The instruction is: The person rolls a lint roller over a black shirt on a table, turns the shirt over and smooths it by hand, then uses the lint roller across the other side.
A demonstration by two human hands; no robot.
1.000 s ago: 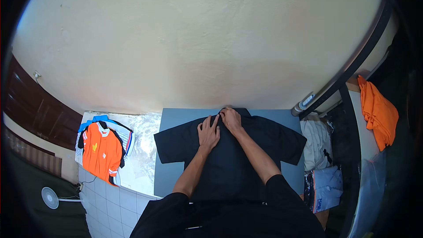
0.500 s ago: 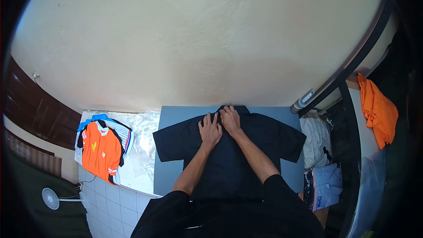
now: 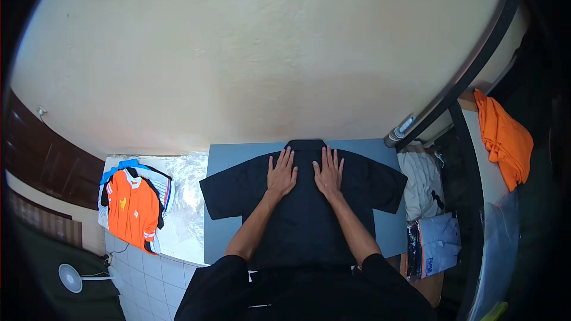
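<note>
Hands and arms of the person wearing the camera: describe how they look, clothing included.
Both the left hand and the right hand are bare, with no gloves, and no rings or watch can be made out. The forearms are uncovered. Plain black sleeves cover the upper arms and end near the elbows.

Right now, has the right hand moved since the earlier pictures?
Yes: to the right. Against the black shirt's collar, the right hand went from its left part to near its right end.
</note>
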